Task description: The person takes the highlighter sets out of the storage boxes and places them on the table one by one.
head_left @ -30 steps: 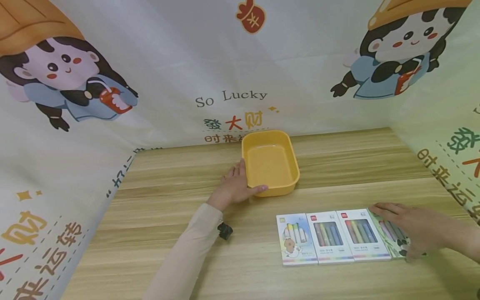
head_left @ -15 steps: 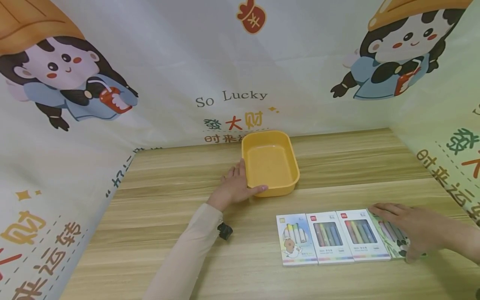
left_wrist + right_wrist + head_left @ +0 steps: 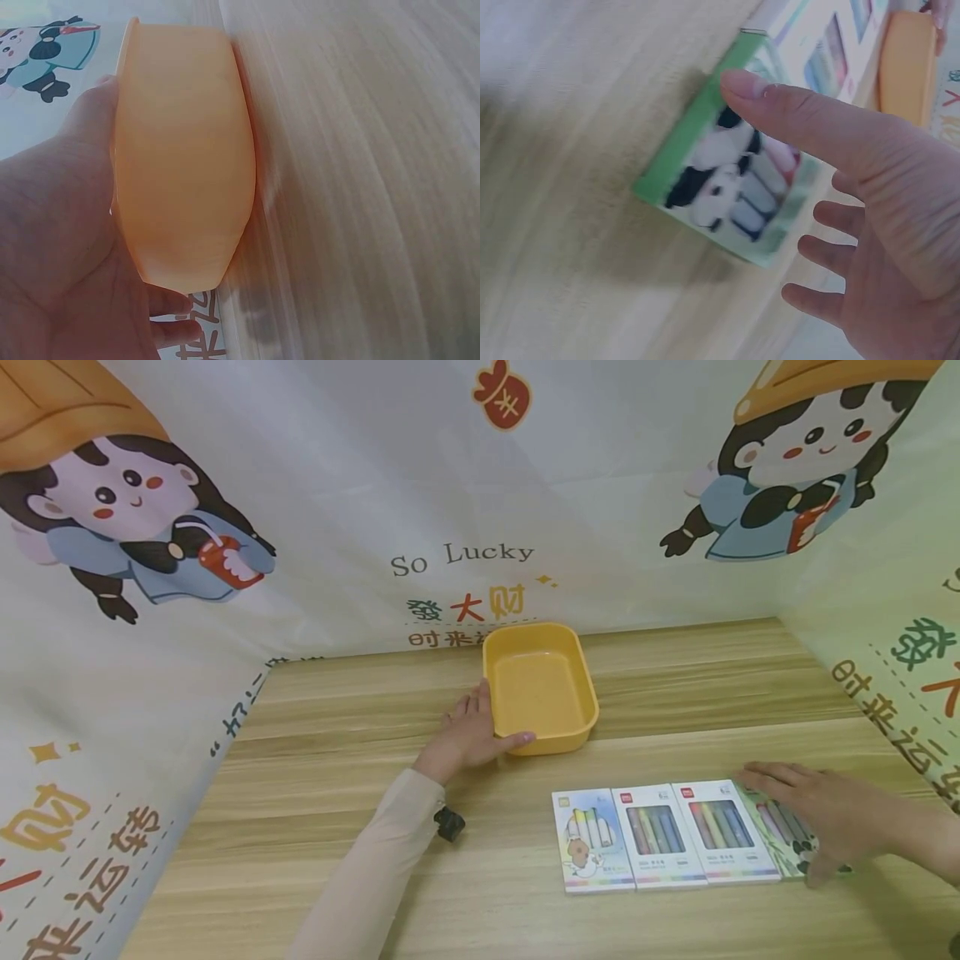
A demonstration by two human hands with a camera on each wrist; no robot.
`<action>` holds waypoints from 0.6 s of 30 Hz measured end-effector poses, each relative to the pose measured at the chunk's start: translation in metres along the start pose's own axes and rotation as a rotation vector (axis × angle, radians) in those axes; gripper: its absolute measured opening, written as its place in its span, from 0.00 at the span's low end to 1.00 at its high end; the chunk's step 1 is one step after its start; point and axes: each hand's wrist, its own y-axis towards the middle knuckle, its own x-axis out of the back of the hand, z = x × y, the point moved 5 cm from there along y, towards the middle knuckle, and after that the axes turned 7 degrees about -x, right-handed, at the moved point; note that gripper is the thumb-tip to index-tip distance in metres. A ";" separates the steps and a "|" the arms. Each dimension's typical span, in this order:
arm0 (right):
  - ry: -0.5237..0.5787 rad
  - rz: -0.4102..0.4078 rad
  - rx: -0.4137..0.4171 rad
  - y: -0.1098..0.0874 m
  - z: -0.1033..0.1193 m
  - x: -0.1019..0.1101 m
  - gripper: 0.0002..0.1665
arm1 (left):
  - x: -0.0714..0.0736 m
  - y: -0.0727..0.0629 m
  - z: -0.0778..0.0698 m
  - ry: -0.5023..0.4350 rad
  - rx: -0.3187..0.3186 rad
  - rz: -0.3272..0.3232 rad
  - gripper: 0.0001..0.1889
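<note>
My left hand (image 3: 467,739) touches the near left corner of a yellow plastic bin (image 3: 540,689). Its thumb lies by the near rim and its fingers lie along the left side; the left wrist view shows the palm against the bin's wall (image 3: 184,150). On the right, my right hand (image 3: 840,814) is spread over a green crayon box with pandas (image 3: 787,835), partly hiding it. In the right wrist view the thumb is near that box's edge (image 3: 727,191), with the fingers apart and holding nothing; contact is unclear.
Two white crayon boxes with clear windows (image 3: 660,868) (image 3: 738,864) and a blue-and-white one with a chick picture (image 3: 592,868) lie in a row left of the panda box. Printed cloth walls (image 3: 337,527) enclose the wooden tabletop (image 3: 300,760).
My right hand has shifted very slightly over the panda box. The left hand, the bin and the boxes stay where they were.
</note>
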 end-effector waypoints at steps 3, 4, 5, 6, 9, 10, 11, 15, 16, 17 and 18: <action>-0.022 -0.027 -0.007 0.002 0.001 0.012 0.77 | 0.000 0.000 0.000 -0.006 -0.001 0.000 0.65; -0.029 -0.033 -0.016 0.004 0.001 0.017 0.76 | 0.000 0.000 0.000 -0.007 -0.001 0.000 0.65; -0.040 -0.043 -0.020 0.005 0.001 0.021 0.76 | 0.000 0.001 0.000 -0.009 -0.001 -0.001 0.65; -0.053 -0.050 -0.030 0.006 0.001 0.026 0.76 | 0.000 0.001 0.000 -0.010 -0.002 -0.004 0.65; -0.082 -0.081 -0.032 0.008 0.002 0.039 0.73 | 0.000 0.002 -0.001 -0.016 -0.006 -0.011 0.65; -0.085 -0.091 -0.022 0.009 0.003 0.041 0.72 | 0.000 0.003 -0.001 -0.017 -0.007 -0.014 0.65; -0.087 -0.097 -0.012 0.009 0.004 0.043 0.71 | 0.000 0.003 -0.001 -0.017 -0.008 -0.017 0.65; -0.051 -0.130 0.032 0.010 0.009 0.047 0.62 | -0.001 0.006 -0.001 -0.013 -0.014 -0.025 0.65; -0.040 -0.148 0.045 0.010 0.010 0.047 0.60 | -0.001 0.007 -0.001 -0.014 -0.015 -0.028 0.65; -0.036 -0.168 0.058 0.010 0.011 0.048 0.58 | -0.001 0.007 -0.001 -0.013 -0.016 -0.031 0.65; -0.031 -0.187 0.071 0.011 0.012 0.048 0.57 | -0.002 0.007 -0.001 -0.012 -0.017 -0.032 0.65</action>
